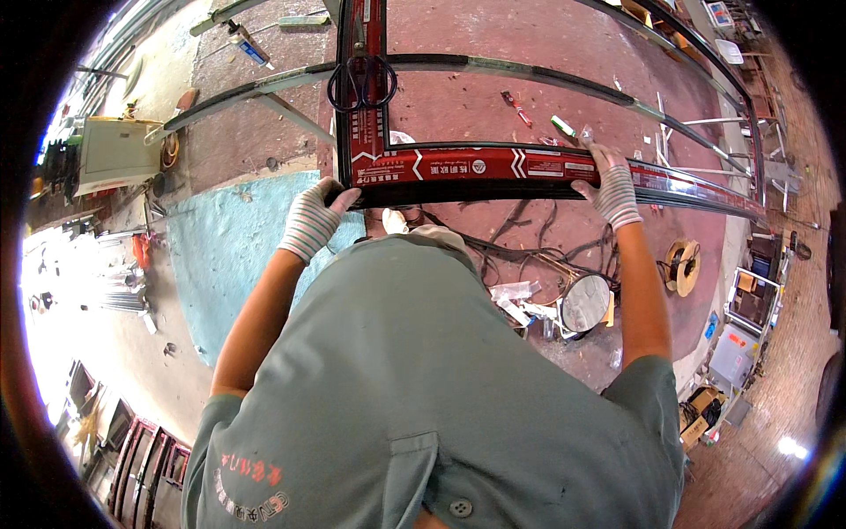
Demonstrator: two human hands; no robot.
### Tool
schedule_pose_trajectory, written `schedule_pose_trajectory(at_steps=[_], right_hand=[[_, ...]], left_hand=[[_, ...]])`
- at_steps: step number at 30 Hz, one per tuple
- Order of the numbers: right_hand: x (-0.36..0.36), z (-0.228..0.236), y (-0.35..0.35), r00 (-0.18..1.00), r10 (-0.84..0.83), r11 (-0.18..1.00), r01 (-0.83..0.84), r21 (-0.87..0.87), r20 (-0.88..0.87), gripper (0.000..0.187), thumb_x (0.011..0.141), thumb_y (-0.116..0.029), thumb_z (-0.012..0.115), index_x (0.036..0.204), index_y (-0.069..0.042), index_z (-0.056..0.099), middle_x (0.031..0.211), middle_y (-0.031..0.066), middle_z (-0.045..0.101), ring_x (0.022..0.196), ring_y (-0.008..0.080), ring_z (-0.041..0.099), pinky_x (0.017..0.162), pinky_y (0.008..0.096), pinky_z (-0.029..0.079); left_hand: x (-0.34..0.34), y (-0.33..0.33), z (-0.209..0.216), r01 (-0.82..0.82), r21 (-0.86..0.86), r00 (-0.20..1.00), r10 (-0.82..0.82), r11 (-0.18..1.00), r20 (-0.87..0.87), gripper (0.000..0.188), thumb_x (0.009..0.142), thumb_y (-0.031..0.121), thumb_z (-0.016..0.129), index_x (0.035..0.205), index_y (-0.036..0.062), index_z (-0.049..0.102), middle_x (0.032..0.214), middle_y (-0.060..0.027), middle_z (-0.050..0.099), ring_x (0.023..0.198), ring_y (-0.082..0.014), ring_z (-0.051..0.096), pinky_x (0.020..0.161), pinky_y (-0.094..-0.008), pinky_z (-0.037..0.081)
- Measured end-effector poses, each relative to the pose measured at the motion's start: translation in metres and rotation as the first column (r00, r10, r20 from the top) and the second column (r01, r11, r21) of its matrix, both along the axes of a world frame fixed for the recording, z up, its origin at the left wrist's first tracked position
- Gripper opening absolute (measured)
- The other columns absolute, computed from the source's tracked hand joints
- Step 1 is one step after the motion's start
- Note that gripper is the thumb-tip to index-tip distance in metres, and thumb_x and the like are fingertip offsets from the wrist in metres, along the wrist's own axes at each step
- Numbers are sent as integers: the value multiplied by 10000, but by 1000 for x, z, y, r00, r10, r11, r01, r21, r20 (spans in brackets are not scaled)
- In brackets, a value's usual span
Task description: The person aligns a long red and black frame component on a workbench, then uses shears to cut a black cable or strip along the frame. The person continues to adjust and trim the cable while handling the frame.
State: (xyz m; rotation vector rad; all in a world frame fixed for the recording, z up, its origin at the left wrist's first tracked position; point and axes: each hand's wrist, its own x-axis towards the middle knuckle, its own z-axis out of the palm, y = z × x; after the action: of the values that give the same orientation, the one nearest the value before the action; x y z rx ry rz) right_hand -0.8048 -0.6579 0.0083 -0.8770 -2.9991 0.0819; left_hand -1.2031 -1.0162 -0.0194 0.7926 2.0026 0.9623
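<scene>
A large window frame [467, 166] covered in red printed film lies in front of me on padded rails. Along its near side runs a black edge [458, 193]. My left hand [314, 217], in a striped knit glove, grips the near left corner, thumb toward the black edge and fingers curled round the end. Farther right, my right hand [614, 187], gloved alike, clasps the near bar between thumb and fingers; its fingertips reach the bar's far side. Black-handled scissors [362, 83] rest on the left upright bar, touched by neither hand.
Padded support rails [546, 69] cross beyond and beneath the frame. Below the near bar, black strips [520, 251] tangle on the floor beside a round stool [585, 302] and a spool [682, 268]. A sealant tube [250, 44] lies far left; a pale cabinet [115, 154] stands left.
</scene>
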Motion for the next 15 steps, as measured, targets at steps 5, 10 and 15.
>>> schedule_pose_trajectory(at_steps=[5,10,15], right_hand=[[-9,0,-3,999,14,999,-13,-30,40,900,708,-477,839,1389,-3,491,1344,198,546,1278,384,482,1137,479,351],[-40,-8,-27,997,83,994,-83,-66,2,879,741,-534,796,1377,6,518,1357,219,530,1279,392,480,1129,490,350],[-43,3,-33,999,24,996,-20,-88,42,857,763,-545,773,1379,-3,524,1358,225,527,1286,395,474,1131,489,345]], left_hand=[[-2,0,1,26,-32,1000,-26,999,1,268,943,229,704,937,-35,656,800,-47,653,750,-104,545,713,-285,496],[-4,-1,-4,25,-8,999,-24,1000,28,259,939,220,707,917,-31,647,784,-37,636,742,-95,530,700,-283,487],[-4,0,-6,28,-14,1000,-28,1000,2,264,938,225,709,915,-30,646,782,-36,638,737,-98,523,693,-282,479]])
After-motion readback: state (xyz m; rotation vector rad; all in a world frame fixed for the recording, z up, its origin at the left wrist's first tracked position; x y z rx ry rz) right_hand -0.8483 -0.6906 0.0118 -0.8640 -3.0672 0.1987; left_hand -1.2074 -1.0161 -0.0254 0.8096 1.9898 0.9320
